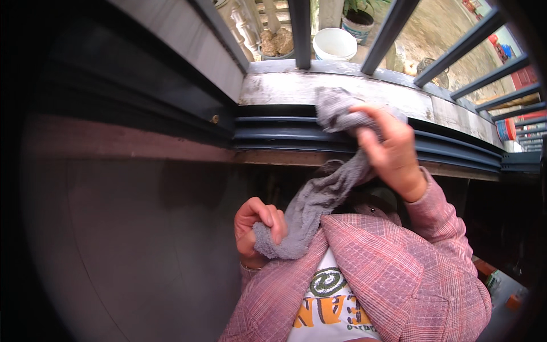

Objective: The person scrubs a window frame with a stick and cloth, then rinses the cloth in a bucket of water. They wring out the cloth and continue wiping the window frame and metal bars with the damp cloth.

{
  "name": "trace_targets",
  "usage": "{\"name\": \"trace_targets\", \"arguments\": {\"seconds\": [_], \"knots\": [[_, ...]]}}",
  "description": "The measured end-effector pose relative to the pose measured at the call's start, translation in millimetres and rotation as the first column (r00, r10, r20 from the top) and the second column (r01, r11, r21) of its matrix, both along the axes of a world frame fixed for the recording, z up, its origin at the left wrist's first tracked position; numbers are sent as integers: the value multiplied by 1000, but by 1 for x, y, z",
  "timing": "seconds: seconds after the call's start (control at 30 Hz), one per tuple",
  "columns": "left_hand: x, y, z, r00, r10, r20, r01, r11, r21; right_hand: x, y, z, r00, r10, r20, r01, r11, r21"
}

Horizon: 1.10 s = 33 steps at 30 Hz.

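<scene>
A damp-looking grey terry cloth (316, 196) stretches between my two hands. My left hand (258, 226) grips its lower end close to my chest, fingers curled around the fabric. Higher up, my right hand (391, 147) clasps the other end above the dark metal window track (277, 134). The bunched tip of the cloth reaches over the white sill (277, 87), which has dark smudges along it. Whether the tip presses on the sill or hovers just over it, I cannot tell.
Dark metal bars (302, 34) rise from the sill's outer edge. Beyond them stand a white bucket (334, 45) and a potted plant (358, 23). A dark window frame (171, 81) borders the left side. Below it, a grey tiled surface (128, 239) extends.
</scene>
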<state>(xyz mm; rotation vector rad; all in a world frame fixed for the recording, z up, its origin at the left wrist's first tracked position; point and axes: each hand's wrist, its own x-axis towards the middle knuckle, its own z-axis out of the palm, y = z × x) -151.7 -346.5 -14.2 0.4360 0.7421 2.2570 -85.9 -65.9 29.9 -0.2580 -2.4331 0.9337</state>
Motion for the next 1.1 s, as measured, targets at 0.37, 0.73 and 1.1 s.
{"name": "trace_targets", "arguments": {"seconds": [0.37, 0.73, 1.1], "knots": [[-13, -11, -5, 999, 18, 32, -18, 1000, 8, -52, -55, -4, 973, 134, -189, -116, 988, 105], [-25, -17, -18, 998, 24, 64, -24, 1000, 0, 5, -9, -13, 992, 56, 115, -90, 943, 320], [-37, -8, -14, 999, -3, 42, 2, 1000, 6, -106, -83, -17, 973, 228, -34, -214, 950, 228]]}}
